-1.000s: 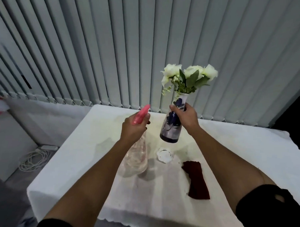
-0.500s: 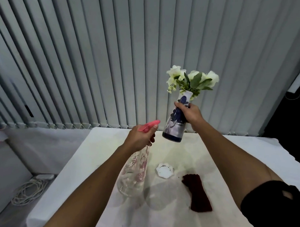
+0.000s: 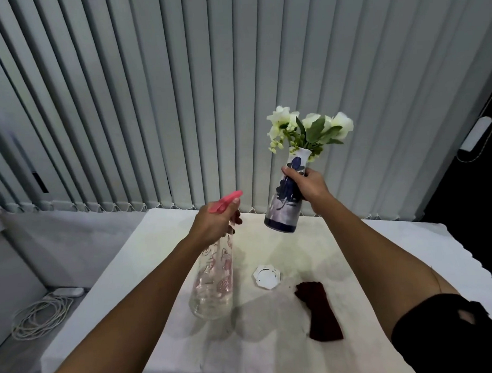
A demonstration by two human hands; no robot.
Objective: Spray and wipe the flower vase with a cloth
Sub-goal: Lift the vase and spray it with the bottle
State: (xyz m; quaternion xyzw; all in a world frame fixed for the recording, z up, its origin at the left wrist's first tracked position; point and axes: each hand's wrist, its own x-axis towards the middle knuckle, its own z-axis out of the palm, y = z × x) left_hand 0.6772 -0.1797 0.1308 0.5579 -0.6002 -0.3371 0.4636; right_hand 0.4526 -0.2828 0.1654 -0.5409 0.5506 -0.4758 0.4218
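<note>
My right hand [image 3: 309, 185] grips the neck of a white vase with a blue flower pattern [image 3: 283, 210], holding it tilted in the air above the table. White flowers [image 3: 309, 128] stand in it. My left hand [image 3: 215, 223] holds a clear spray bottle [image 3: 213, 282] by its pink trigger head [image 3: 226, 205], the nozzle pointing toward the vase a short gap away. A dark red cloth [image 3: 319, 312] lies flat on the table, below the vase and to the right of the bottle.
A white cloth covers the table [image 3: 166, 328]. A small white coaster [image 3: 267, 277] lies between bottle and cloth. Grey vertical blinds [image 3: 180, 91] hang behind. A coiled white cable [image 3: 40, 313] lies on the floor at left.
The vase has been lifted higher off the table and away from the coaster. The spray bottle has risen with my left hand and its nozzle points at the vase.
</note>
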